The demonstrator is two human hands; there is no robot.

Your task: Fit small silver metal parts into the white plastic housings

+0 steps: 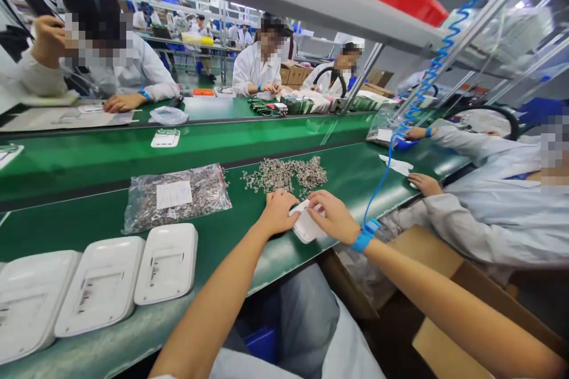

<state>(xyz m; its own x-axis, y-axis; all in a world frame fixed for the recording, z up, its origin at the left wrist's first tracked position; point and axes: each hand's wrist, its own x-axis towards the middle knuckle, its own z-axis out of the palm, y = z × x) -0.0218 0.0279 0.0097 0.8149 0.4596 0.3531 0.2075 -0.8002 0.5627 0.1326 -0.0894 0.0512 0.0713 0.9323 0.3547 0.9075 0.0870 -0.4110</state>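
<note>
A white plastic housing [307, 228] lies on the green bench in front of me, close to the front edge. My left hand [280, 212] grips its left side, fingers curled over the far edge. Over its right part, my right hand [333, 214] has the fingertips bent together in a pinch; whatever is between them is too small to make out. Just beyond both hands spreads a loose pile of small metal parts [284, 174]. A blue strap [365, 235] circles my right wrist.
A clear bag [178, 198] of similar metal parts lies left of the pile. Stacked white housings [166, 263] stand at front left. A coiled blue cord [386, 174] hangs to my right wrist. One more housing [166, 138] lies on the green belt. Co-workers sit opposite and at right.
</note>
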